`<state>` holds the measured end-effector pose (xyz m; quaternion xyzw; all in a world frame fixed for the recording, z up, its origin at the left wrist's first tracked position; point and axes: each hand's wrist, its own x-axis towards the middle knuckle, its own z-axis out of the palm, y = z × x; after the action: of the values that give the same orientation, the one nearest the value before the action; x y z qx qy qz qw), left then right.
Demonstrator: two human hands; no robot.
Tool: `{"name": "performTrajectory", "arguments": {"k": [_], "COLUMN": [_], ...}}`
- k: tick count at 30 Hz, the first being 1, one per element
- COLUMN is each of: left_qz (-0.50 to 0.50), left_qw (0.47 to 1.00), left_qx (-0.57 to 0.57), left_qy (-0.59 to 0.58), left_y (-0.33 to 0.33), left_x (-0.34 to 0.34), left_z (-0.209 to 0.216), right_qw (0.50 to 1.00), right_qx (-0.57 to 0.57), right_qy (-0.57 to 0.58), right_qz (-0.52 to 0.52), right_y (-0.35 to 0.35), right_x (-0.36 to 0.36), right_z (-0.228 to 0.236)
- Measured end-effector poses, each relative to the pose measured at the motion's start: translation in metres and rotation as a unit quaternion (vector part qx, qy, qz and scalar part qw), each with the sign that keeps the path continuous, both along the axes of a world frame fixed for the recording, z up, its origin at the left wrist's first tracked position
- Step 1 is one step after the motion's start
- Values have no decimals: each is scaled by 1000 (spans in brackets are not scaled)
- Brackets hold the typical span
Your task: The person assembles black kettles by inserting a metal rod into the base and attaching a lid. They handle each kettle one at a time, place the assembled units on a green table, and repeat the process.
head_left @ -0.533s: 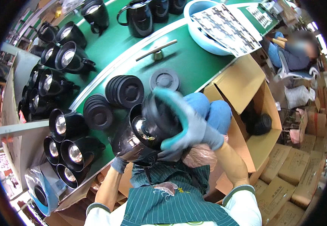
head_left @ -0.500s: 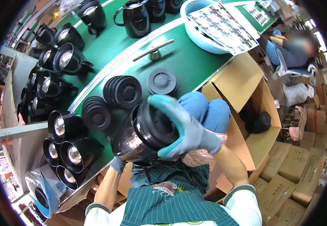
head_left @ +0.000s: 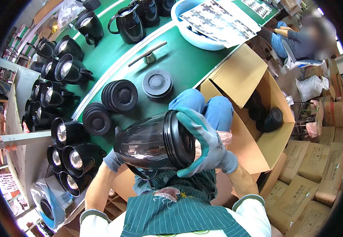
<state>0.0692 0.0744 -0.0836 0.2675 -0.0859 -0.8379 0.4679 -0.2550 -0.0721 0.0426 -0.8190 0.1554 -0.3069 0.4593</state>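
Observation:
A glossy black jug (head_left: 141,138) lies sideways in front of my apron, its handle pointing down toward me. At its right end sits a round black ribbed base (head_left: 181,140), flush against the body. My gloved right hand (head_left: 207,140) wraps round this base from the right, thumb and fingers on opposite edges. My gloved left hand (head_left: 115,160) supports the jug's left end; most of its fingers are hidden behind the body. Just beyond the jug, on the green table, stand stacks of matching round black bases (head_left: 120,95), another stack (head_left: 158,85) and a leaning stack (head_left: 97,118).
Several black jugs (head_left: 76,160) with shiny liners crowd the left side. A T-shaped tool (head_left: 148,57) stands on the green table (head_left: 120,51). Beyond it is a blue basin (head_left: 183,27) under patterned sheets. An open cardboard box (head_left: 276,148) with black parts stands at right; a person (head_left: 297,43) sits farther off.
The round black base, tilted at the jug's mouth before, now sits squarely against its end. The jug has turned more level, and my right hand has shifted round the base's outer edge.

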Motion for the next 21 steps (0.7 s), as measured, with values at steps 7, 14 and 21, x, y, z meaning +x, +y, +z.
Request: {"name": "performTrajectory", "arguments": {"k": [7, 14, 21], "left_qz": [-106, -72, 42], "left_qw": [983, 994, 927], "left_qx": [-60, 84, -88], "left_qy": [-141, -12, -362], "left_y": [-26, -47, -26], "left_x": [-3, -12, -19], "left_z": [6, 13, 32], "right_qw": [995, 993, 985], "right_qx": [-67, -92, 102], "right_qy": [-33, -33, -90], "right_qz": [-68, -70, -108], "right_y": [2, 0, -8], "right_x": [-31, -44, -35], "right_z": [6, -4, -27]}}
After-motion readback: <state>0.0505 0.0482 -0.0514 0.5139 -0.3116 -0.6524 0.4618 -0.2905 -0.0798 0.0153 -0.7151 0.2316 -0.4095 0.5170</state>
